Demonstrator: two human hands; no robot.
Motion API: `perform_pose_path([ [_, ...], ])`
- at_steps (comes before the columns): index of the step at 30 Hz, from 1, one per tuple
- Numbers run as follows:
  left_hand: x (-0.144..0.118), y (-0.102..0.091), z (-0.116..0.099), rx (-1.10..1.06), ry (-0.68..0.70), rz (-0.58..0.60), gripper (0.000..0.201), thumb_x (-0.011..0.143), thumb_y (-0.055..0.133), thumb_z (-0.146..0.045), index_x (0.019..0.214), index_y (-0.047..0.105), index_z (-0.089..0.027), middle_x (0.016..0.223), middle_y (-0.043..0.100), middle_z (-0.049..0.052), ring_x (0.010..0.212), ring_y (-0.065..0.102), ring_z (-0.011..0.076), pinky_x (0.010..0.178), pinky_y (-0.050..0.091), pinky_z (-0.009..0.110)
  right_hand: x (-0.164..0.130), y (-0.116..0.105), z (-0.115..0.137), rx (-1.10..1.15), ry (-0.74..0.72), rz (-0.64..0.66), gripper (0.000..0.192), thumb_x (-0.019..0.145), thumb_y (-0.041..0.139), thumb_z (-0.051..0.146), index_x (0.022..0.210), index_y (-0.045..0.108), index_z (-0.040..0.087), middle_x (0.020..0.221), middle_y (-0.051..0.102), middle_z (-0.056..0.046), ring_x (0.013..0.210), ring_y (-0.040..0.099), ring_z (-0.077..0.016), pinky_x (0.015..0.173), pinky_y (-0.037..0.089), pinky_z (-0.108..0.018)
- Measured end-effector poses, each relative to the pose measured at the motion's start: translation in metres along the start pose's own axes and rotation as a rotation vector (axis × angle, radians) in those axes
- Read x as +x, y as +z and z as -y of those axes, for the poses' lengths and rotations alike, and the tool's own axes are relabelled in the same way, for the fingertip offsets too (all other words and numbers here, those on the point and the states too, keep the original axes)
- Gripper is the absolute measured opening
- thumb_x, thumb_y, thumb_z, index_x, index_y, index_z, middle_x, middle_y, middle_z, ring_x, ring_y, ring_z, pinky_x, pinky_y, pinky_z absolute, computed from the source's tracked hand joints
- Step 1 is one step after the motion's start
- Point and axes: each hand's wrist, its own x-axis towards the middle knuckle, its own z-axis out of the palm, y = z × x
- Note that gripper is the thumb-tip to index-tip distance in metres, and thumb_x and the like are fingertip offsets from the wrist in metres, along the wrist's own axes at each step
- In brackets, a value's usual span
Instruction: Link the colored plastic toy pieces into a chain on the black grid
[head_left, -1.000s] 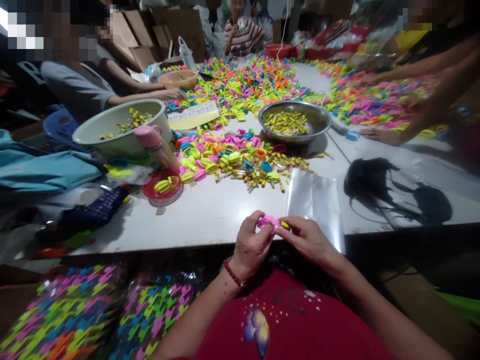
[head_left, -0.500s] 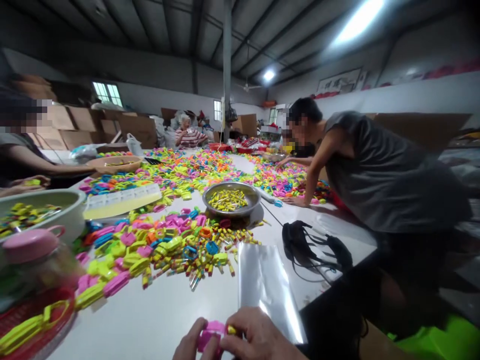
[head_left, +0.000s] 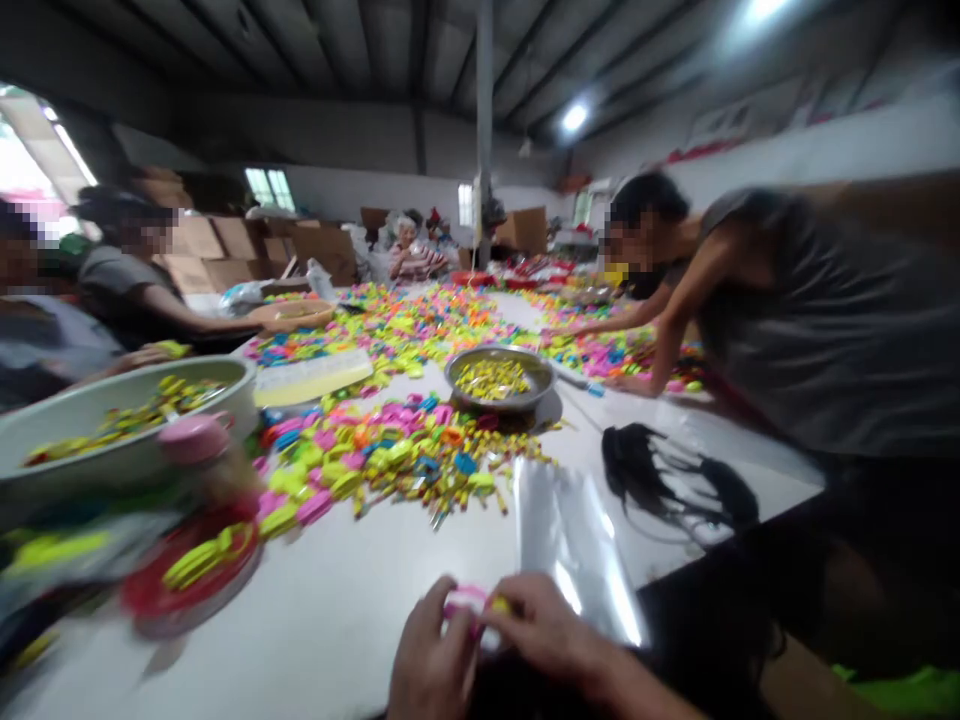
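Note:
At the table's near edge, my left hand [head_left: 433, 655] grips a small pink plastic piece [head_left: 466, 598] between thumb and fingers. My right hand [head_left: 555, 630] pinches a small yellow part [head_left: 501, 604] against the pink piece's right side. Fingers cover much of both, so I cannot tell whether the yellow part sits inside. Just beyond my right hand lies a shiny clear plastic sheet or bag [head_left: 562, 530]. Farther off is a heap of pink, lime, blue and orange plastic pieces [head_left: 390, 455] mixed with small yellow parts [head_left: 469, 475].
A metal bowl [head_left: 501, 404] of yellow parts stands mid-table. At left are a pale green basin [head_left: 244, 385], a pink-lidded jar [head_left: 196, 440] and a red basket [head_left: 139, 605]. Black straps [head_left: 637, 460] lie at right. A person [head_left: 780, 300] leans over the table; others sit left and at the back.
My view has turned left and widened, so the scene sits farther right and another person shows at left. Both hands still hold the pink piece and yellow part together.

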Motion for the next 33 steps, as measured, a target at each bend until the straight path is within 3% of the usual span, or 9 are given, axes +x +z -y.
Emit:
perform_pose_path([
  [3,0.008,-0.008,0.010,0.086,-0.187,0.120,0.014,0.092,0.051,-0.024,0.089,0.064,-0.018,0.115,0.057,0.014,0.100,0.062,0.0251,0.086,0.056,0.040,0.000,-0.019,-0.001,-0.033,-0.099,-0.179,0.040,0.089,0.056,0.044,0.118,0.064,0.018,0.105,0.067,-0.010,0.094,0.062,-0.0234,0.084,0.050,-0.035],
  [7,0.010,-0.008,0.030,0.128,-0.450,0.166,0.016,0.086,0.059,-0.021,0.100,0.058,-0.014,0.115,0.052,0.015,0.100,0.061,0.0264,0.088,0.056,0.043,0.025,-0.044,-0.033,-0.314,-0.156,-0.279,0.032,0.096,0.045,0.031,0.118,0.062,0.014,0.110,0.064,-0.014,0.102,0.059,-0.0248,0.092,0.046,-0.038],
  [12,0.008,-0.001,0.027,-0.110,-0.338,0.275,0.033,0.087,0.058,-0.017,0.120,0.053,-0.021,0.132,0.048,0.010,0.116,0.056,0.0227,0.100,0.051,0.039,0.073,-0.053,-0.050,-0.707,-0.096,-0.155,0.025,0.096,0.045,0.025,0.101,0.067,0.016,0.095,0.067,-0.012,0.092,0.057,-0.0252,0.082,0.043,-0.034],
  [15,0.025,0.004,0.032,-0.176,-0.408,0.210,0.020,0.090,0.056,-0.021,0.110,0.061,-0.020,0.116,0.056,0.009,0.105,0.059,0.0199,0.095,0.052,0.036,0.100,-0.045,-0.051,-0.792,-0.034,-0.094,0.020,0.092,0.051,0.025,0.094,0.068,0.014,0.091,0.067,-0.015,0.096,0.055,-0.0287,0.082,0.039,-0.035],
  [19,0.071,0.014,0.062,-0.160,-0.562,0.110,0.013,0.089,0.057,-0.025,0.095,0.066,-0.017,0.099,0.061,0.008,0.092,0.060,0.0194,0.085,0.053,0.035,0.119,-0.033,-0.053,-0.737,0.000,-0.132,0.021,0.087,0.049,0.015,0.097,0.067,0.010,0.093,0.067,-0.018,0.097,0.056,-0.0292,0.083,0.038,-0.036],
  [24,0.126,0.027,0.097,-0.102,-0.457,0.164,0.023,0.084,0.052,-0.018,0.101,0.068,-0.018,0.106,0.062,0.012,0.101,0.061,0.0241,0.093,0.050,0.041,0.110,-0.054,-0.051,-0.022,0.124,-0.268,0.031,0.087,0.042,0.015,0.103,0.069,0.017,0.096,0.069,-0.008,0.086,0.060,-0.0194,0.078,0.043,-0.030],
  [28,0.148,0.052,0.137,0.000,-0.179,0.307,0.031,0.072,0.055,-0.012,0.100,0.068,-0.020,0.132,0.055,0.015,0.124,0.050,0.0333,0.107,0.040,0.047,0.114,-0.120,-0.056,0.620,0.123,-0.390,0.024,0.081,0.064,0.038,0.089,0.069,0.017,0.069,0.059,0.000,0.055,0.048,-0.0106,0.051,0.036,-0.022],
  [30,0.154,0.067,0.158,-0.018,-0.121,0.349,0.036,0.069,0.051,-0.011,0.100,0.067,-0.021,0.133,0.056,0.013,0.128,0.049,0.0329,0.110,0.038,0.047,0.112,-0.177,-0.056,0.885,0.112,-0.533,0.033,0.064,0.082,0.036,0.084,0.067,0.015,0.061,0.054,0.003,0.049,0.042,-0.0075,0.046,0.032,-0.019],
  [33,0.156,0.076,0.174,-0.076,-0.148,0.330,0.023,0.067,0.052,-0.016,0.084,0.067,-0.023,0.121,0.065,0.010,0.118,0.057,0.0312,0.105,0.043,0.044,0.098,-0.271,-0.053,0.966,0.097,-0.774,0.034,0.056,0.087,0.026,0.074,0.060,0.016,0.053,0.047,0.008,0.044,0.036,-0.0048,0.041,0.029,-0.016],
])
